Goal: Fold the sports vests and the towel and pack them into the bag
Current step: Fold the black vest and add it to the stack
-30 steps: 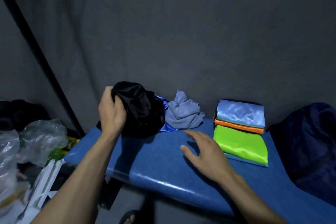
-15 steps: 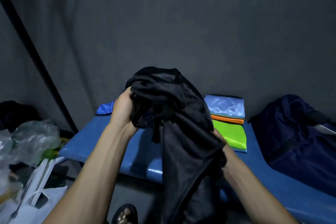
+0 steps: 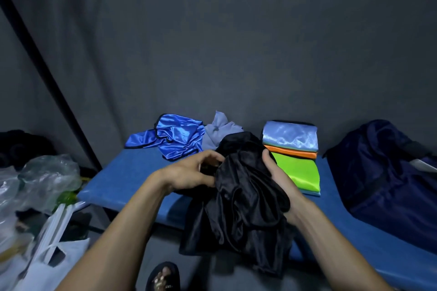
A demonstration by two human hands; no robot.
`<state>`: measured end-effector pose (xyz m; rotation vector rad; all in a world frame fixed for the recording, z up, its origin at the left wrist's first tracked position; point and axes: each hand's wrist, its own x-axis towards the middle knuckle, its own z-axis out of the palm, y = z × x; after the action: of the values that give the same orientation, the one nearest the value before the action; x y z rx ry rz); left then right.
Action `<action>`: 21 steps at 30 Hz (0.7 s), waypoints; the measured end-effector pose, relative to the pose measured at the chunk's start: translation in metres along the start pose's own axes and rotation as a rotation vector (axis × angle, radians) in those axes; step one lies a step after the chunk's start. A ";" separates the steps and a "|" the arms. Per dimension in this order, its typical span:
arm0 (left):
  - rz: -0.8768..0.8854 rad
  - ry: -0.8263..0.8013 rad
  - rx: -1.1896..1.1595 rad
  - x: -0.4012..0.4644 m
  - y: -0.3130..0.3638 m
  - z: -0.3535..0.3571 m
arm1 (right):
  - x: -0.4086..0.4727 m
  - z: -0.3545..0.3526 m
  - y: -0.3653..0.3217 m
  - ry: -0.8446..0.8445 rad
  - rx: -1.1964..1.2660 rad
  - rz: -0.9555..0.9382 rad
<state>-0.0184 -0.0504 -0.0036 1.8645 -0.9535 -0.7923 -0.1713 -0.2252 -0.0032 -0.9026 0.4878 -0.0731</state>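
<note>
One dark navy fabric bag (image 3: 387,172) sits at the right end of the blue padded table (image 3: 132,179); its inside is hidden. Left hand (image 3: 191,172) and right hand (image 3: 279,179) both grip the crumpled black satin vest (image 3: 241,196) above the table's front edge, beside the folded stack of satin vests (image 3: 293,156).

it looks like a dim private room in a home: a blue padded bench (image 3: 132,179) stands against a grey fabric curtain (image 3: 236,42), crumpled plastic bags (image 3: 45,177) lie on the floor, and a foot in a sandal (image 3: 163,277) shows below.
</note>
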 end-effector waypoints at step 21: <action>-0.300 0.526 0.765 0.019 -0.029 -0.024 | 0.016 -0.023 0.009 0.569 -1.176 -0.593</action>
<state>0.0189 -0.0470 -0.0225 2.7354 -0.6780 -0.0397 -0.1687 -0.2404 -0.0281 -2.1950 0.7868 -0.6463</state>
